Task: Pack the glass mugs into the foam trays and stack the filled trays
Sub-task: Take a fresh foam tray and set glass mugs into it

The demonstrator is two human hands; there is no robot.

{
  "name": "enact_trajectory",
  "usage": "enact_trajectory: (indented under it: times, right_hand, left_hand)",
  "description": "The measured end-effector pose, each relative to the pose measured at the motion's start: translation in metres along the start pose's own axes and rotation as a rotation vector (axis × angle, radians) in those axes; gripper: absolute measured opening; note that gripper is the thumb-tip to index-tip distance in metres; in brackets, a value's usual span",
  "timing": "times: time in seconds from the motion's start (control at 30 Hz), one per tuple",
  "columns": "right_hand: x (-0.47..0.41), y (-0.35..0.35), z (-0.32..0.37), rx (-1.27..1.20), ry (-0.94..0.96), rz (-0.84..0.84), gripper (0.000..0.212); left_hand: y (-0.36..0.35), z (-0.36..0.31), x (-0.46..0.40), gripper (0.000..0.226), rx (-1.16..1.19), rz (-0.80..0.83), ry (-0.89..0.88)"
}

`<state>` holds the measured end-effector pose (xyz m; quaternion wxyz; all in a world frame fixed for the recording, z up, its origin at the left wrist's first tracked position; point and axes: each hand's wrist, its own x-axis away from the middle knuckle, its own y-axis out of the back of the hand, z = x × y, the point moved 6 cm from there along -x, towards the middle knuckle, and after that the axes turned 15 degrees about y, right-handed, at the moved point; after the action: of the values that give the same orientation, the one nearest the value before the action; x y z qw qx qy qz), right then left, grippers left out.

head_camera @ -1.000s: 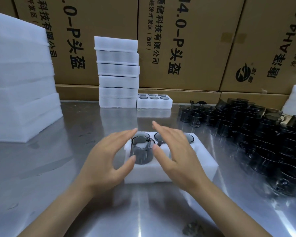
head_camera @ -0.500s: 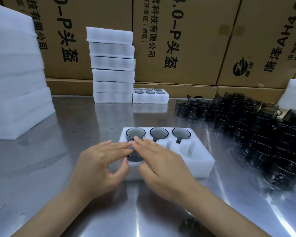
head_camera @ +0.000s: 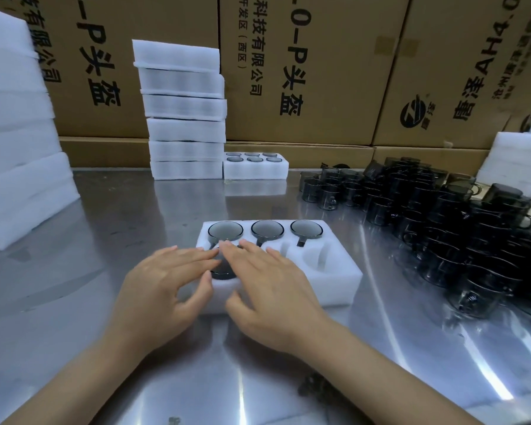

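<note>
A white foam tray (head_camera: 339, 279) lies on the steel table in front of me. Its back row holds three dark glass mugs (head_camera: 267, 229). A fourth mug (head_camera: 223, 273) sits in the front left slot, mostly covered by my hands. My left hand (head_camera: 166, 280) and my right hand (head_camera: 267, 279) lie flat over it with straight fingers, fingertips meeting above its rim. Two front slots on the right show bare foam. A heap of loose dark mugs (head_camera: 442, 228) covers the table at the right.
A stack of filled foam trays (head_camera: 184, 118) stands at the back, with one filled tray (head_camera: 255, 168) beside it. Foam sheets (head_camera: 16, 142) are piled at the left, more foam (head_camera: 515, 161) at the far right. Cardboard boxes (head_camera: 319, 72) form the back wall.
A second ago the mug stood high out of the front left slot between my spread hands. It is now sunk into the slot, with both hands flat on top of it.
</note>
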<state>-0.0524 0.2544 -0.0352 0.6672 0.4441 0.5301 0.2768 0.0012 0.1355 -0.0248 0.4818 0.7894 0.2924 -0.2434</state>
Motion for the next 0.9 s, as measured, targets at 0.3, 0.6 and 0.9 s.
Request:
enact_trajectory:
  times: [0.3, 0.6, 0.9]
  right_hand:
    - [0.049, 0.076, -0.082, 0.061, -0.509, -0.636, 0.042]
    - [0.119, 0.073, -0.15, 0.284, -1.231, -0.126, 0.066]
    - [0.102, 0.069, -0.14, 0.381, -1.013, -0.203, 0.052]
  left_hand:
    - [0.009, 0.051, -0.009, 0.028, 0.182, -0.024, 0.339]
    - [-0.001, 0.051, -0.007, 0.037, 0.211, 0.081, 0.346]
    - [-0.001, 0.048, -0.007, 0.043, 0.223, 0.083, 0.345]
